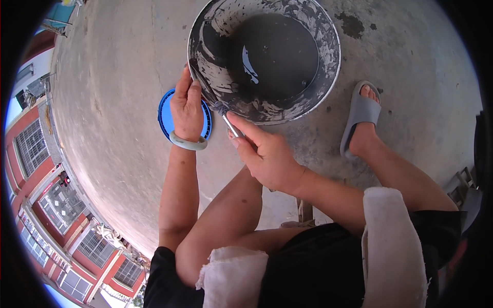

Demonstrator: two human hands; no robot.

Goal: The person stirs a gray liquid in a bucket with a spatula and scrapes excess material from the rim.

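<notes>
A large bucket stands in front of me, its inner wall streaked with dark grey paste and smooth dark grey liquid inside. My left hand, a pale bangle on its wrist, is closed at the bucket's left rim, thumb toward the inside. My right hand grips a tool with a slim silver handle at the near rim. Its dark, paste-smeared end reaches along the inner left wall; its exact kind cannot be made out. Partly under my left hand and wrist, a round blue lid lies on the floor.
Concrete floor surrounds the bucket, with a dark wet stain to its right. My foot in a grey slide sandal rests at the right. White cloths hang over my dark clothing. Red-walled buildings stand along the far left.
</notes>
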